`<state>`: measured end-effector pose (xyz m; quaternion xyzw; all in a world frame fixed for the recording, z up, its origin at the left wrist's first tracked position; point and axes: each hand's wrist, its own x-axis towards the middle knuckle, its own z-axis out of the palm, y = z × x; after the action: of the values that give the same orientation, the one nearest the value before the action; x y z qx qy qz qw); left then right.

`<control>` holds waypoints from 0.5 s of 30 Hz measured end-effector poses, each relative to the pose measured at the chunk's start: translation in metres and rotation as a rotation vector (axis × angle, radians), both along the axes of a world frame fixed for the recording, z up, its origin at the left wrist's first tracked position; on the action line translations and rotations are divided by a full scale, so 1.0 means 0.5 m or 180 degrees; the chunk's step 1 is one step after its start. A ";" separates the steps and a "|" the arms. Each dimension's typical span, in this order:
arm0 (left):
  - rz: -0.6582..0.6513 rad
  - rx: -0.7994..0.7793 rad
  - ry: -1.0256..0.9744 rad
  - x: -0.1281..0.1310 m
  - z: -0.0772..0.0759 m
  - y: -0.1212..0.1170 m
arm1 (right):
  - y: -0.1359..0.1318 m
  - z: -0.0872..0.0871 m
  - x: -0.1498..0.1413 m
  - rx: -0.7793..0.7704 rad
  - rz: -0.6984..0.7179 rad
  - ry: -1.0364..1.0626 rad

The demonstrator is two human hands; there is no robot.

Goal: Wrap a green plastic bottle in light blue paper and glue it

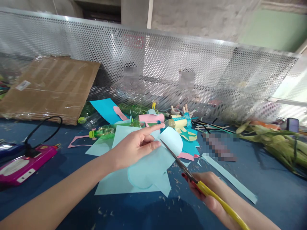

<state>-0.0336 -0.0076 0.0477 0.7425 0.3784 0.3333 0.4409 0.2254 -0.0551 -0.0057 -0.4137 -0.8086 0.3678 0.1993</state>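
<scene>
My right hand [208,188] is wrapped round a pair of scissors [184,167] with yellow and red handles. The blades point up and left, their tips on a light blue sheet of paper [153,163]. Over that sheet lies my left hand [139,145], index finger stretched out, the other fingers curled with the thumb, gripping the paper near its cut edge. A rounded flap of the paper [174,142] stands right of the blade tips. A curved outline shows on the lower part of the sheet. More light blue paper lies underneath.
Behind the paper lie green plastic bottles [105,132], a pink paper roll [151,118] and a yellow-wrapped bottle [178,123]. At left are a pink power strip [28,163] and cardboard [52,86]. Corn husks [271,140] lie right. A perforated metal screen [163,64] stands behind; people sit beyond.
</scene>
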 end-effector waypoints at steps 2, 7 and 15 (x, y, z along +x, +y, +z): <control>-0.0003 -0.0019 0.0003 -0.001 0.000 0.000 | 0.000 0.000 0.000 -0.0004 -0.0002 0.0032; -0.0129 -0.0062 0.0005 -0.007 0.002 0.000 | -0.001 0.001 0.000 -0.0034 0.0031 -0.0008; -0.0357 0.0081 0.0041 -0.020 -0.007 0.011 | 0.002 0.009 -0.003 -0.0048 0.0130 -0.0058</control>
<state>-0.0438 -0.0023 0.0443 0.7703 0.3347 0.3080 0.4469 0.2240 -0.0541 -0.0012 -0.4020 -0.8158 0.3742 0.1813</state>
